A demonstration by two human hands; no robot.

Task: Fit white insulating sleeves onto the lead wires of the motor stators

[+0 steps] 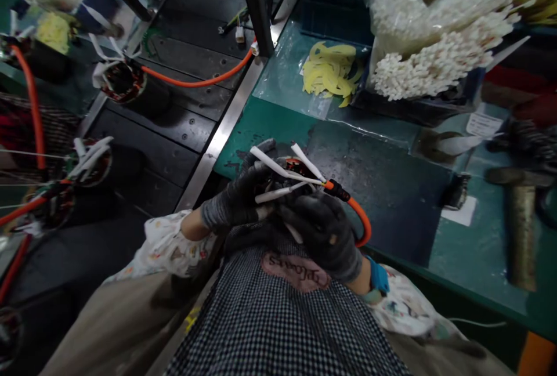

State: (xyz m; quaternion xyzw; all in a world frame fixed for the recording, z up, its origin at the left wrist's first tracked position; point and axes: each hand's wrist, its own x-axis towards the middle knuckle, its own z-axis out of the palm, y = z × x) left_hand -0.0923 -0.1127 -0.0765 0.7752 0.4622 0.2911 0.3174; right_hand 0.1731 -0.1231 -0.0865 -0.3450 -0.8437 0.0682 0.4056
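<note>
A motor stator [295, 164] with copper windings lies between my gloved hands at the near edge of the bench, largely covered by them. White sleeved leads [272, 162] stick out over it and join an orange cable [362, 219] at a black collar. My left hand [239, 197], in a grey and black glove, is wrapped round the stator's left side. On the near right side, my right hand [324, 228] has its fingers curled in against the stator and leads. Its fingertips are partly hidden.
On the green bench [270, 126] lie yellow strips [333, 71], a bin with a bag of white sleeves [439, 57], a hammer [522, 219] and a black roll [456, 190]. Left, the dark slatted conveyor [191, 118] carries several stators [134, 86] with orange cables. A black post [256, 10] stands beside it.
</note>
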